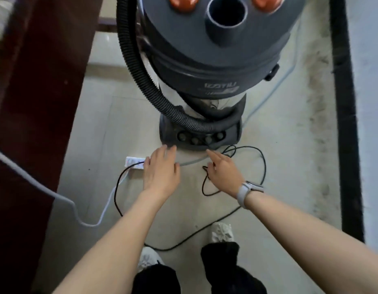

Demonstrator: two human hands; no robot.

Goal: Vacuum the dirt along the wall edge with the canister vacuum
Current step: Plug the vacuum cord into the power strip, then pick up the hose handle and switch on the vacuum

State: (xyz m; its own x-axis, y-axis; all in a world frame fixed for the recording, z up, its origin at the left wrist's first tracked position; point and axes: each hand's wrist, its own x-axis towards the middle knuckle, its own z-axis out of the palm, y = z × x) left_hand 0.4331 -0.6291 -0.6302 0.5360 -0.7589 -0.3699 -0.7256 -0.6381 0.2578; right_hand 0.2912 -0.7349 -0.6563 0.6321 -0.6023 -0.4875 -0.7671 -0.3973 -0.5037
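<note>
While both hands reach low, left hand (160,168) flat and loose over the power strip (134,162), right hand (223,169) pinches the black cord (263,164); canister vacuum (207,60) stands just beyond, top cut off.

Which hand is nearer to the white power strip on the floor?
The left. The left hand reaches down right beside the white power strip, partly covering its end. The right hand is further right, over the black cord, apart from the strip.
</note>
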